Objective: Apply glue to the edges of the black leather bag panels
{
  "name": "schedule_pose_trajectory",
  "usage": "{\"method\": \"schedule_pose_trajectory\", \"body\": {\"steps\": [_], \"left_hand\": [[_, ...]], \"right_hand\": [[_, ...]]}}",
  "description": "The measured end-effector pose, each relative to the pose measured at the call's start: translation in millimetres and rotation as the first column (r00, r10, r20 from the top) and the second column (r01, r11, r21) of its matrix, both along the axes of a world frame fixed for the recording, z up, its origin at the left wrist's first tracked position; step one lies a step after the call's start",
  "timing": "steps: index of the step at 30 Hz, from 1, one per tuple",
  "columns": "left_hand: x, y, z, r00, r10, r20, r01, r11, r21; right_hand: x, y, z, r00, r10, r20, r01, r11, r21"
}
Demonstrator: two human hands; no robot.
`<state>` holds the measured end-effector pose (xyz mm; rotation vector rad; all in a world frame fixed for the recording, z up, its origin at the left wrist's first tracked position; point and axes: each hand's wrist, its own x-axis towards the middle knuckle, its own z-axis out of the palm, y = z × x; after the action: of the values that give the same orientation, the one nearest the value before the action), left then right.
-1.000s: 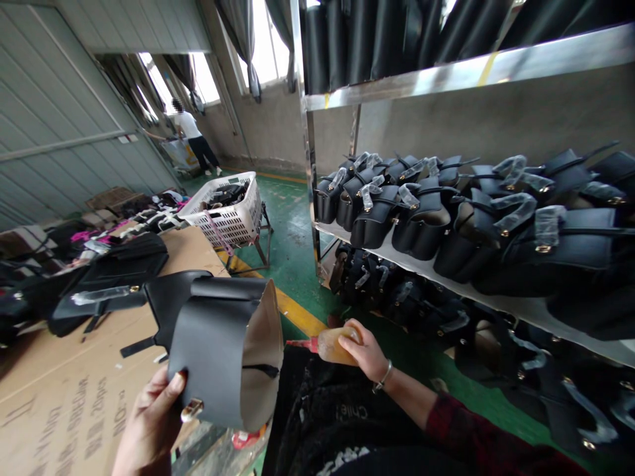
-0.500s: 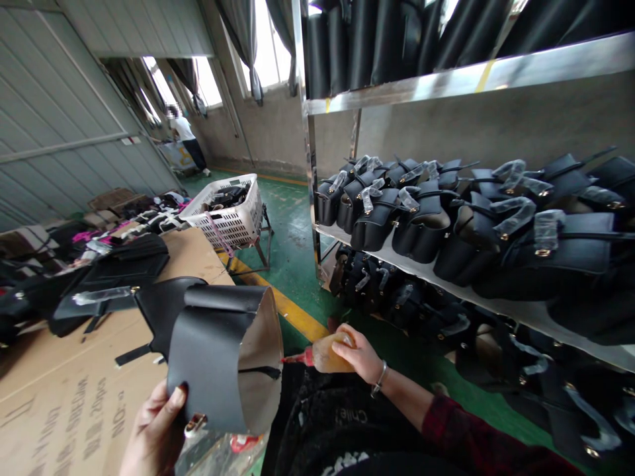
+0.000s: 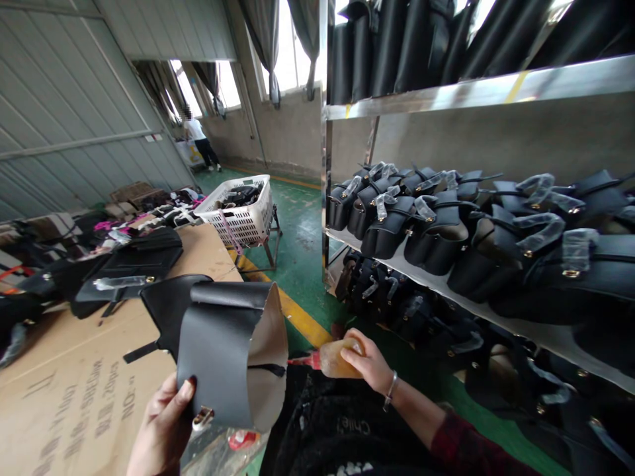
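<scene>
Left hand (image 3: 161,433) pinches the black bag (image 3: 228,357) at its lower corner by the metal clasp (image 3: 203,417), lifting it off the table's (image 3: 64,396) near edge, open side turned right. Right hand (image 3: 370,363) is wrapped round the glue bottle (image 3: 337,360), red nozzle (image 3: 300,361) touching the bag's inner lining. The bag looks light and bendy, likely to flop, so a corner hold suits; the soft bottle should squeeze easily.

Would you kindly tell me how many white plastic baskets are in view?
1: the white basket sits on a metal stand past the cardboard-covered table. Others may be hidden.
</scene>
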<state>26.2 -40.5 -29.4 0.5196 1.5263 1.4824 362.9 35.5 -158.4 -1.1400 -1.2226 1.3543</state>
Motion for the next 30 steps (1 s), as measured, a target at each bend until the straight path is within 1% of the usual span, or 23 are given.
{"method": "schedule_pose_trajectory", "body": {"steps": [2,5,7,10,13,16,18,21,23,26,30], "left_hand": [[1.0,-0.4,1.2,1.000,-0.004,-0.001,0.004,1.000,-0.015],[1.3,-1.0,2.2,1.000,-0.013,-0.003,0.013,1.000,-0.018],[0.5,-1.3,1.2,1.000,-0.007,-0.006,0.007,1.000,-0.012],[-0.6,-2.3,-2.5,1.000,0.000,-0.026,0.000,1.000,-0.003],[0.9,-4.1,-7.1,0.999,-0.016,-0.029,0.016,1.000,-0.008],[3.9,-5.5,-11.1,0.999,-0.024,-0.021,0.024,1.000,-0.007],[4.9,-5.6,-13.2,0.999,-0.024,-0.031,0.024,1.000,0.002],[4.0,-5.3,-15.6,0.998,-0.020,-0.062,0.021,1.000,0.021],[2.4,-5.9,-16.9,0.997,-0.017,-0.078,0.019,0.999,0.027],[0.3,-8.8,-18.4,0.997,-0.007,-0.082,0.008,1.000,0.011],[0.1,-15.0,-20.5,0.998,-0.012,-0.054,0.012,1.000,-0.009]], "right_hand": [[-2.8,0.0,-0.1,0.998,-0.051,0.023,0.051,0.999,0.007],[-5.2,4.7,1.6,0.992,-0.124,-0.003,0.124,0.992,-0.004],[-6.1,10.0,4.5,0.994,-0.109,-0.017,0.109,0.994,0.002],[-7.5,17.6,8.4,0.997,-0.071,0.011,0.071,0.997,0.022],[-8.8,20.1,5.9,0.998,-0.061,0.007,0.061,0.998,-0.007],[-9.8,14.5,-3.8,0.996,-0.026,-0.087,0.019,0.997,-0.076],[-11.1,7.4,-10.6,0.977,-0.015,-0.213,-0.019,0.987,-0.158],[-14.2,-3.6,-15.0,0.906,-0.024,-0.424,-0.114,0.948,-0.296],[-16.2,-8.9,-13.9,0.854,-0.031,-0.519,-0.183,0.916,-0.356],[-17.9,-12.9,-10.6,0.815,-0.048,-0.577,-0.224,0.893,-0.390],[-19.4,-12.8,-11.0,0.837,-0.073,-0.542,-0.171,0.906,-0.387]]}}
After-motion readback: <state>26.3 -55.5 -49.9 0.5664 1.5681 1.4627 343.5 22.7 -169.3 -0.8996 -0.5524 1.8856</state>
